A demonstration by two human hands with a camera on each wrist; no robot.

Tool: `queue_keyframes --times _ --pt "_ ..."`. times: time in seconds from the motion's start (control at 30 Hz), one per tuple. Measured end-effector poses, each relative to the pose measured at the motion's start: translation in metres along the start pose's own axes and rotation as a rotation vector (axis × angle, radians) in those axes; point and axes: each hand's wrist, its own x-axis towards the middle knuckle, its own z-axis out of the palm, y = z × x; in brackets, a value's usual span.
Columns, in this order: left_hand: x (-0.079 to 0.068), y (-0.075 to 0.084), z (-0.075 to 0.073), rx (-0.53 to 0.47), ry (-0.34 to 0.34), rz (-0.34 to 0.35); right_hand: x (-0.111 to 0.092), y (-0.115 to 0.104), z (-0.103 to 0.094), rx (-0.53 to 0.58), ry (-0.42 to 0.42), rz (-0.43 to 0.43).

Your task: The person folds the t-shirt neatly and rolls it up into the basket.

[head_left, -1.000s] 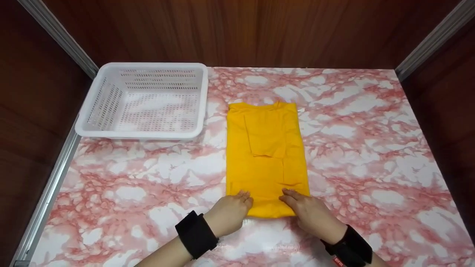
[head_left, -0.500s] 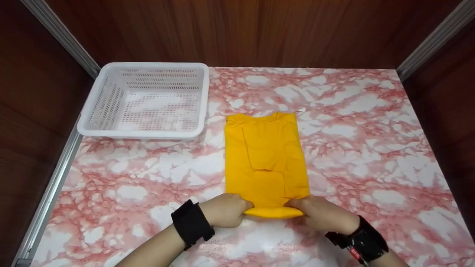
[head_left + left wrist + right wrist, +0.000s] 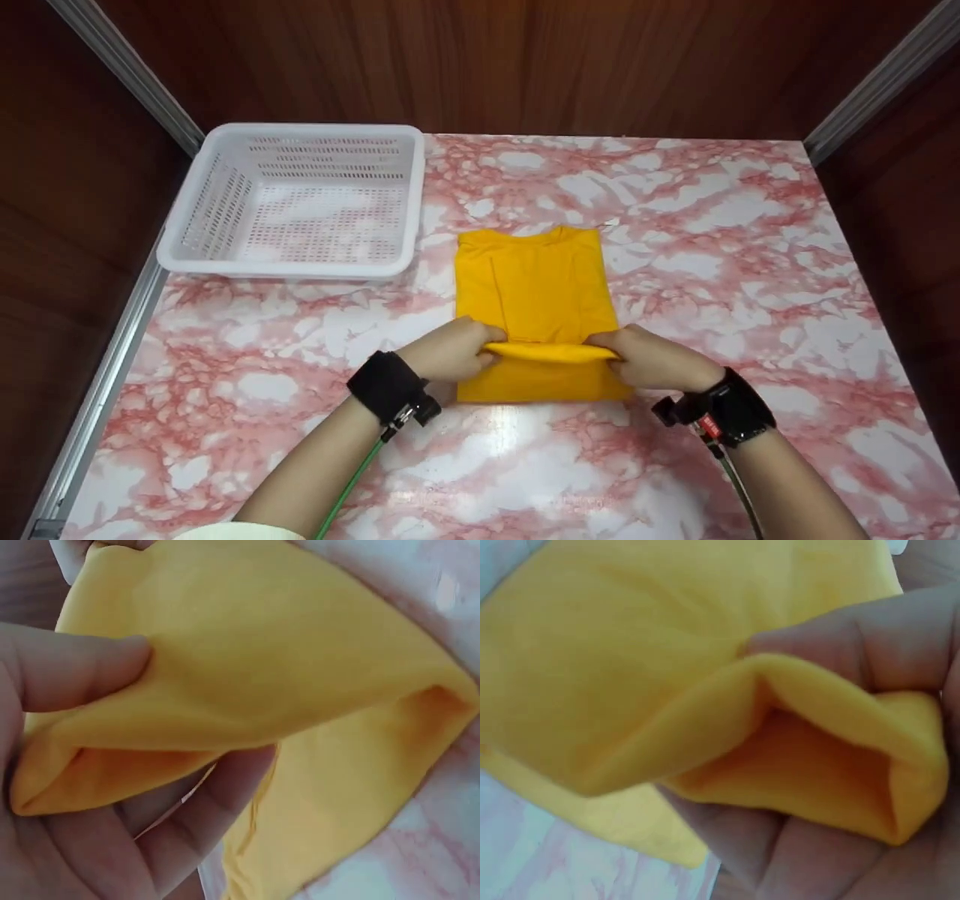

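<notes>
A yellow T-shirt (image 3: 540,292), folded narrow with its neckline at the far end, lies on the table. Its near end is lifted and folded over toward the neckline. My left hand (image 3: 454,351) grips the left end of the raised fold; in the left wrist view the thumb (image 3: 90,671) presses on top of the cloth and fingers lie beneath. At the fold's right end my right hand (image 3: 660,358) pinches the layers. The right wrist view shows the doubled cloth (image 3: 802,757) bent between the fingers of that hand. Part of the lower layer is hidden under the fold.
A white perforated plastic basket (image 3: 292,271) stands at the back left of the red-and-white marbled table (image 3: 750,300). Brown wood-grain panels (image 3: 495,67) enclose the back and sides. A green cable (image 3: 352,480) runs from the left wristband, and another cable (image 3: 741,495) from the right.
First the shirt slid toward the person while the hands took hold of its near end. Since then both hands have lifted that end and carried it away from the person, over the shirt.
</notes>
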Motion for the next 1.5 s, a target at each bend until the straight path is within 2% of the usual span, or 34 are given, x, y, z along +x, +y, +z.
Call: queue_keyframes --times 0.2,0.37,0.5,0.6,0.73,0.83,0.97,1.1,1.23,1.37,1.5 --pt "0.014 -0.024 0.0 -0.026 0.132 -0.131 0.017 0.013 -0.007 -0.04 0.09 0.034" --pt "0.022 -0.039 0.004 -0.018 0.223 -0.207 0.03 0.023 -0.006 -0.05 0.185 0.096" --pt "0.029 -0.048 0.011 0.009 0.268 -0.273 0.04 0.033 -0.001 -0.084 0.293 0.113" --pt "0.032 -0.054 0.017 0.031 0.319 -0.317 0.045 0.042 0.004 -0.118 0.41 0.117" --pt "0.034 -0.061 0.026 0.057 0.403 -0.35 0.049 0.054 0.012 -0.169 0.546 0.155" --pt "0.034 -0.064 0.032 0.086 0.455 -0.363 0.05 0.059 0.019 -0.197 0.601 0.188" --pt "0.032 -0.064 0.039 0.164 0.503 -0.325 0.048 0.058 0.026 -0.246 0.652 0.169" --pt "0.025 -0.056 0.044 0.322 0.494 -0.223 0.044 0.051 0.033 -0.322 0.671 0.079" --pt "0.014 -0.042 0.052 0.469 0.415 -0.105 0.037 0.043 0.043 -0.398 0.666 -0.04" --pt "0.004 -0.029 0.059 0.49 0.29 -0.027 0.029 0.035 0.054 -0.428 0.615 -0.16" --pt "-0.005 -0.02 0.066 0.431 0.209 -0.03 0.022 0.029 0.063 -0.418 0.514 -0.177"
